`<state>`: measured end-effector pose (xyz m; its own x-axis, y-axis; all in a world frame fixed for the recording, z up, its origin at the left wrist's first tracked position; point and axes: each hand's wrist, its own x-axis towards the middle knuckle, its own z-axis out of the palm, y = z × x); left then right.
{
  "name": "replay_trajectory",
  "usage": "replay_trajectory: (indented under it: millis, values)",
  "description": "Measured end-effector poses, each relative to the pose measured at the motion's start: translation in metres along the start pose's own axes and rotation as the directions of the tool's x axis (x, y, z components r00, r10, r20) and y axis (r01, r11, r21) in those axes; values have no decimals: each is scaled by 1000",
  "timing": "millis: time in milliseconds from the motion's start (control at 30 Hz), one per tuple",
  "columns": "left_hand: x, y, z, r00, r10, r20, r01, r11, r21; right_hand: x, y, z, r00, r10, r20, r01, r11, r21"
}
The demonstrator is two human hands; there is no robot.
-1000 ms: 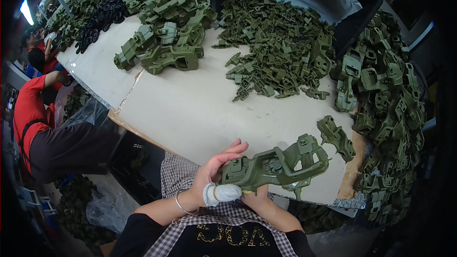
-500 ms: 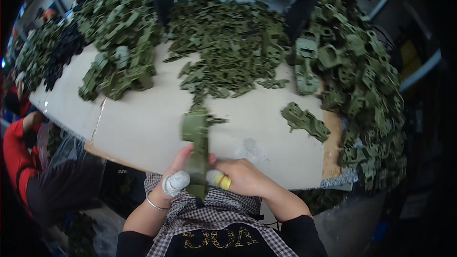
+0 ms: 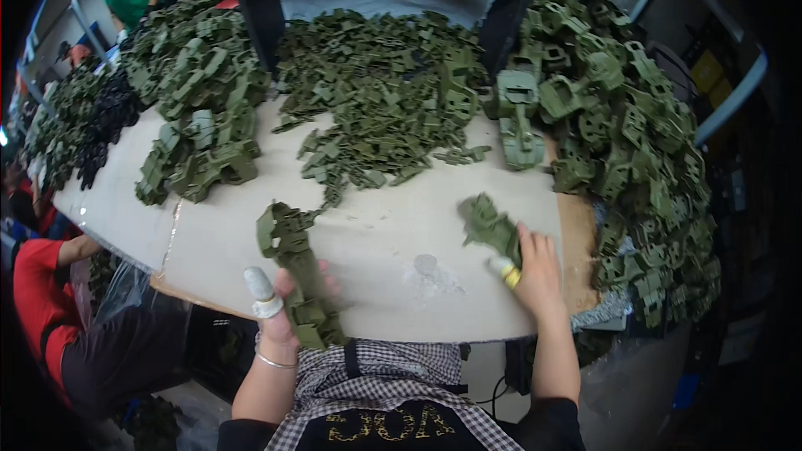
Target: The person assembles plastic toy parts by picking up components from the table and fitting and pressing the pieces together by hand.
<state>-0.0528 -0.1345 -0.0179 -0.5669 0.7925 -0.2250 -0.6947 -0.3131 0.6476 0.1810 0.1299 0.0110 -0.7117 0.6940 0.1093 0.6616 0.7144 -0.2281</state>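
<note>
A long olive-green molded plastic part (image 3: 302, 271) lies tilted in my left hand (image 3: 280, 317), its hollow, ribbed side showing. White wrapping covers the thumb of that hand, and the fingers curl around the part from beneath. Farther right, my right hand (image 3: 539, 271) is closed around the near end of a second green molded part (image 3: 491, 225), at the right of the table. White and yellow wrapping covers the right thumb. The palm side of the right hand is hidden.
Small flat green pieces (image 3: 393, 108) are heaped at the table's far middle. Larger green parts pile up at the left (image 3: 205, 134) and right (image 3: 618, 117). Dark upright panels (image 3: 251, 8) flank the middle heap. A person in red (image 3: 50, 284) sits at the left.
My right hand has left the first part and moved right onto the second one. My left hand has shifted left, and the part in it has turned to show its hollow side.
</note>
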Motion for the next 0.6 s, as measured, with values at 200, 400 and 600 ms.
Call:
replay_trajectory:
  millis: [200, 400, 600]
  values:
    - [9, -6, 26, 990, 132, -52, -122, 980, 159, -38, -88, 12, 991, -133, -5, 93, 666, 740]
    - [3, -21, 40, 955, 279, -104, -257, 948, 186, -33, -152, 20, 947, -271, -172, 306, 602, 738]
    - [-5, -30, 11, 961, 274, -26, -258, 931, 259, -39, -158, 22, 885, -428, -183, 418, 556, 718]
